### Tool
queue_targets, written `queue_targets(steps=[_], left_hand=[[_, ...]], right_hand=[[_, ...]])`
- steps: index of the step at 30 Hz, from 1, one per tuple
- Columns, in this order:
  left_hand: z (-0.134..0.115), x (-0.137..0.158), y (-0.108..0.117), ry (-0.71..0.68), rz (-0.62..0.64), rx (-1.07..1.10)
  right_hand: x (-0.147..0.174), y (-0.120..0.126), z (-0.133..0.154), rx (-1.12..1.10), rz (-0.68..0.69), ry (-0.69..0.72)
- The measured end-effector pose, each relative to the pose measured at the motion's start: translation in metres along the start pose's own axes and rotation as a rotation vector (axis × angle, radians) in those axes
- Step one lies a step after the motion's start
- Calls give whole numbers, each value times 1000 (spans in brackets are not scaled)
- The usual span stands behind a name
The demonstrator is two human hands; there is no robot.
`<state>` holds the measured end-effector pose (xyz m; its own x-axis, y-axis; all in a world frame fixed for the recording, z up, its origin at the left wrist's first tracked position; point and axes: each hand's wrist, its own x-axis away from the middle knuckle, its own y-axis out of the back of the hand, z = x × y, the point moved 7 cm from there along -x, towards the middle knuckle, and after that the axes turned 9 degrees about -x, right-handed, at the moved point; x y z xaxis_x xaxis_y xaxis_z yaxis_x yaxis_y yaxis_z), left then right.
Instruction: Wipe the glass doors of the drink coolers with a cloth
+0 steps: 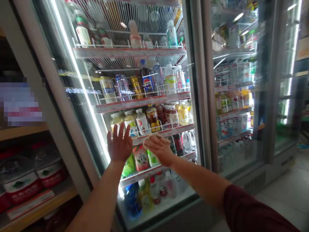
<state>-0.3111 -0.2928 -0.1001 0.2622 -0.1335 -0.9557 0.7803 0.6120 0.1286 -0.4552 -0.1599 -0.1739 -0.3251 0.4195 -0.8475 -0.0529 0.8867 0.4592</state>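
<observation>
One tall clear glass door [138, 102], likely being wiped
Left hand [119, 143] spread near its left edge; right hand [159, 148] over pale soft cloth [147, 141], can't tell its grip; next needs rubbing

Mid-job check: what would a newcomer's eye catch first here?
The left hand, spread open, and the right hand stand out near the middle, before a lit drinks cooler. A bright light strip runs down the cooler's left side. Above the hands, a dark bottle with a blue cap stands on a shelf.
</observation>
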Motion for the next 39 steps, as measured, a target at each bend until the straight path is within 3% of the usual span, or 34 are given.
queue_targets(steps=[2,4,8,10,11,15,16,18,21,23,25,27,29,31,33,35,37,39], left_hand=[[0,0,0,0,3,5],[1,-2,1,0,-6,4],[-1,-3,2,-14,-17,-5],[-1,-2,2,-6,-12,-5],[-1,-2,1,2,-5,-3],[0,-2,-1,34,27,11],[0,-2,-2,38,32,15],[1,-2,-2,46,36,21],[2,-3,-3,58,50,40],[2,-3,-3,76,63,73],[2,-3,-4,90,74,96],[2,-4,-3,87,71,86],[1,-3,-2,71,56,59],[1,-3,-2,63,46,46],[1,-2,-2,67,52,46],[1,-3,-3,70,66,48],[1,-3,-3,70,83,55],[0,-4,-3,70,109,67]], right_hand=[[14,-17,24,-17,192,241],[14,-12,21,-3,211,288],[-16,35,-30,76,-136,-94],[-21,43,-38,114,-253,-239],[-21,39,-31,115,-236,-211],[-4,7,14,47,124,277],[0,7,13,46,164,328],[-4,24,-9,70,87,232],[-16,61,-57,101,-269,-134],[-14,65,-67,87,-405,-289],[-13,47,-52,42,-285,-208],[-8,21,-22,-14,-34,66],[-2,14,-8,-31,89,246],[-10,31,-24,5,-27,150],[-19,56,-51,48,-250,-82],[-20,68,-64,63,-391,-238],[-15,58,-55,42,-332,-239],[-5,35,-32,-8,-121,-85]])
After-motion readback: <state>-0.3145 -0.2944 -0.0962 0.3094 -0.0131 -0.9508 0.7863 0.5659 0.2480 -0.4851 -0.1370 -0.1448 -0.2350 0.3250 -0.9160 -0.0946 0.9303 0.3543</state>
